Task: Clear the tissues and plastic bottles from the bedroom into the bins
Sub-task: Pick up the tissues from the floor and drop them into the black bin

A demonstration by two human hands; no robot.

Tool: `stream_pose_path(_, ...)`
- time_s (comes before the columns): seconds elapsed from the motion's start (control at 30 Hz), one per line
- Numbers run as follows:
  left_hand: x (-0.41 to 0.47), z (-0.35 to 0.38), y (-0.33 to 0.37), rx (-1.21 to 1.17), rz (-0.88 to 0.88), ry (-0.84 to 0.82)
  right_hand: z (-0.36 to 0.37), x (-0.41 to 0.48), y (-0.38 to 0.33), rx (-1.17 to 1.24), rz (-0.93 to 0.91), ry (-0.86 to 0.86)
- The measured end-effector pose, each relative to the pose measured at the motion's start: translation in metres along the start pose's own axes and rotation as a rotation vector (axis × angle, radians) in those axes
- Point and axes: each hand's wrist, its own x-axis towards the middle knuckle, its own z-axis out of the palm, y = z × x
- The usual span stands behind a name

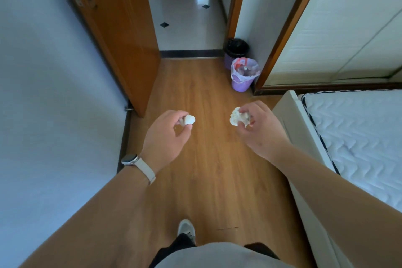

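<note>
My left hand (168, 135) pinches a small crumpled white tissue (189, 119) over the wooden floor. My right hand (258, 128) grips a larger crumpled tissue (236, 118) at about the same height. Ahead by the right wall stands a purple bin (240, 85) with a clear liner, and a plastic bottle (245, 71) lies inside it. Just behind it sits a second purple bin with a black liner (236, 48). Both bins are well beyond my hands.
An open wooden door (121, 35) stands on the left, with a tiled hallway (187, 19) past the threshold. A bed with a white mattress (356, 137) runs along the right. A wardrobe (339, 28) stands behind the bins. My shoe (186, 229) is on the floor.
</note>
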Motion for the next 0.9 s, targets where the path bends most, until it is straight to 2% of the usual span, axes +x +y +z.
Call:
stream_pose_path(0.27,0.062,-0.014,-0.039,-0.025,0.043,-0.041,0.024,0.056,-0.011,-0.022,0.055,0.043)
stream_pose_path(0.5,0.127,0.002,-0.056,0.0,0.064,-0.076,0.042,0.119,0.017,0.028,0.091,0.078)
stream_pose_path(0.73,0.241,0.022,-0.054,0.06,0.042,-0.082,0.055,0.229,0.063,0.104,0.12,0.058)
stream_pose_path(0.9,0.338,0.046,-0.04,0.087,0.015,-0.132,0.038,0.315,0.104,0.118,0.175,0.007)
